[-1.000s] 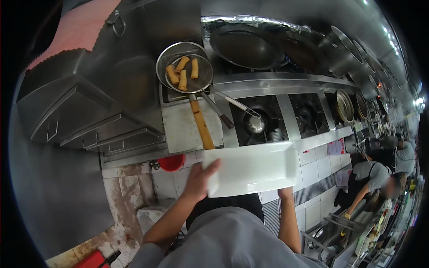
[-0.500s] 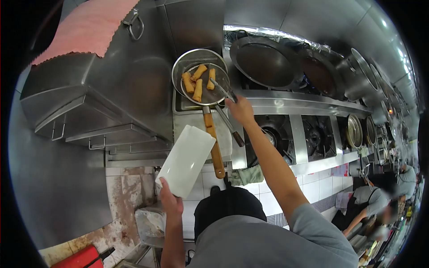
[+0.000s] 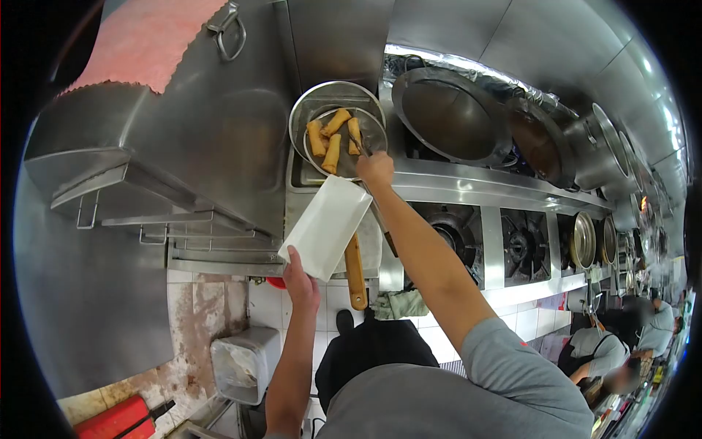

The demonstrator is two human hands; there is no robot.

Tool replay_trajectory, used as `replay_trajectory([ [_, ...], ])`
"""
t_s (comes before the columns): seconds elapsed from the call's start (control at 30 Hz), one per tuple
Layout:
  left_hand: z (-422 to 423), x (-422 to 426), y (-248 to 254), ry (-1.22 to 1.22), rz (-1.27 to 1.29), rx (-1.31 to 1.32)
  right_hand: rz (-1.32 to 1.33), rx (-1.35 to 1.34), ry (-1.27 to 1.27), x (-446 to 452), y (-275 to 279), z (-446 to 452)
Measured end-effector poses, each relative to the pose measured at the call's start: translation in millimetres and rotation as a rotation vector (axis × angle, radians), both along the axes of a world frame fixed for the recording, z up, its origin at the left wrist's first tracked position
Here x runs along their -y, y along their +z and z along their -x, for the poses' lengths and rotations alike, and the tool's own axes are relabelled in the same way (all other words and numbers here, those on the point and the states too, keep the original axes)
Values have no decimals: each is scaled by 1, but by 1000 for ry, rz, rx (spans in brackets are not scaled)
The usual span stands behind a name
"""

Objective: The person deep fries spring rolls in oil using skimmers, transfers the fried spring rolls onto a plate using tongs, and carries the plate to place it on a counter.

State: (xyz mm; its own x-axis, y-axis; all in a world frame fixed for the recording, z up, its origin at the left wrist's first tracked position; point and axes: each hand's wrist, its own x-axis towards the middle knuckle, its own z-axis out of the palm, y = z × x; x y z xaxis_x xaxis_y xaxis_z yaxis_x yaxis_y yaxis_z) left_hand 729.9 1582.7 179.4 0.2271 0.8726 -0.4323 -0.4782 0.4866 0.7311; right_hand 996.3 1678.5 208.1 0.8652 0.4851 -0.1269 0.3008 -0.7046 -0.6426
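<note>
Left hand [image 3: 301, 282] clamped on near corner of white plate [image 3: 327, 225], thumb on rim; plate angles up and right from it. Golden rolls [image 3: 331, 152] lie in mesh strainer [image 3: 375, 130], past the plate's far end, just ahead and left of the right hand. Wooden handle [image 3: 355, 274] runs between the forearms, partly behind plate. Tongs [image 3: 360, 145] meet rightmost roll; can't tell if pinching. Right hand [image 3: 375, 170] closed round tongs, apart from left. Wok [image 3: 447, 113] ahead and right of it.

A dark wok [image 3: 450, 113] stands behind a burner [image 3: 523, 247] (pink cloth [image 3: 142, 44] at left).
</note>
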Motion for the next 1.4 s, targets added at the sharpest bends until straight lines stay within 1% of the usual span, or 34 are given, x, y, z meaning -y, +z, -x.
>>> replay_trajectory([
  [0.07, -12, -7, -1, 45, -26, 11, -140, 35, 16, 1, -6, -10],
  [0.23, -25, -25, -5, 28, -27, -9, -166, 38, 94, 8, -16, -46],
  [0.3, -28, -31, -7, 30, -19, -27, -300, -90, 54, 16, -7, -53],
  [0.33, -30, -34, -8, 38, -17, -31, -301, -92, 58, 21, 1, -57],
  [0.4, -32, -36, -12, 45, -14, -32, -294, -384, 217, 38, 29, -61],
  [0.43, -33, -38, -13, 40, -26, -39, -295, -380, 218, 43, 38, -63],
  [0.5, -36, -41, -13, 35, -36, -45, -385, -492, 255, 51, 51, -64],
  [0.53, -36, -42, -14, 28, -22, -40, -383, -493, 256, 56, 59, -66],
  [0.6, -34, -45, -17, 32, -3, -43, -261, -505, 408, 67, 89, -66],
  [0.63, -35, -47, -20, 29, 1, -91, -258, -512, 414, 69, 100, -70],
  [0.7, -34, -50, -21, 29, 6, -138, -34, -572, 674, 66, 121, -80],
  [0.73, -35, -51, -21, 41, -6, -103, 100, -591, 685, 61, 130, -82],
  [0.77, -38, -51, -21, 49, -18, -66, 102, -589, 681, 53, 131, -83],
  [0.83, -42, -51, -23, 30, -12, -35, 339, -621, 838, 30, 131, -77],
  [0.87, -42, -51, -24, 19, -8, -11, 398, -644, 898, 18, 125, -73],
  [0.9, -44, -52, -24, 22, -8, -11, 399, -644, 900, 8, 123, -65],
  [0.97, -45, -52, -27, 0, -12, 33, 585, -686, 1032, -8, 120, -48],
  [1.07, -47, -53, -32, 23, 4, 68, 614, -647, 1083, -15, 118, -29],
  [1.2, -46, -53, -34, 34, 9, 86, 618, -575, 1116, -2, 123, -25],
  [1.27, -45, -52, -32, 39, 36, 115, 495, -481, 1141, 11, 131, -37],
  [1.3, -45, -53, -31, 45, 34, 116, 496, -478, 1148, 18, 139, -43],
  [1.37, -42, -51, -30, 36, 17, 130, 198, -576, 928, 33, 153, -57],
  [1.4, -40, -51, -34, 38, 18, 130, 199, -576, 929, 34, 149, -66],
])
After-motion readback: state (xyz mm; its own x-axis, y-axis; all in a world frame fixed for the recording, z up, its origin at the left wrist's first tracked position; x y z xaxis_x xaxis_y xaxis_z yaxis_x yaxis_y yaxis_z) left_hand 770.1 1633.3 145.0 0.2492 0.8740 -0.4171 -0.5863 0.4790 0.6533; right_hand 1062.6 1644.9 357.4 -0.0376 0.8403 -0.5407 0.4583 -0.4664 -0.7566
